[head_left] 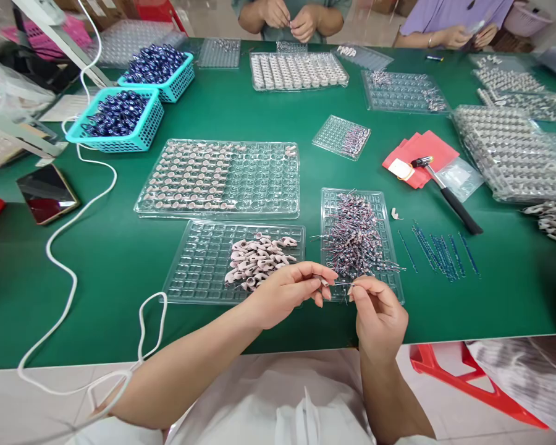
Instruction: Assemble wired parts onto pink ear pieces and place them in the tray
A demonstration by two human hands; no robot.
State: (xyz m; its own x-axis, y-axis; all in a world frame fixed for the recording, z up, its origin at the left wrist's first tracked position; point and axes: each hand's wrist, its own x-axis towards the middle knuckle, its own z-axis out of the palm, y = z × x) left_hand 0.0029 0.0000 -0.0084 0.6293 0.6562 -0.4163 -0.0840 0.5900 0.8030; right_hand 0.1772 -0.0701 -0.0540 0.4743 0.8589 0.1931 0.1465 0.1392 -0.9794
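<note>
My left hand is closed on a small pale curved shell piece, held by the fingertips. Close beside it, my right hand pinches a thin wired component whose wires stretch toward the shell. Both hands are over the near edge of a transparent tray heaped with small wired components. Left of that, a second transparent tray carries a pile of pale shell pieces. Behind it, a larger tray has rows of similar pieces filling its left part.
Turquoise baskets of shiny dark blue coils, a phone and a white cable are at left. At right lie a hammer, red packets, blue strips and stacked trays. Two people work opposite.
</note>
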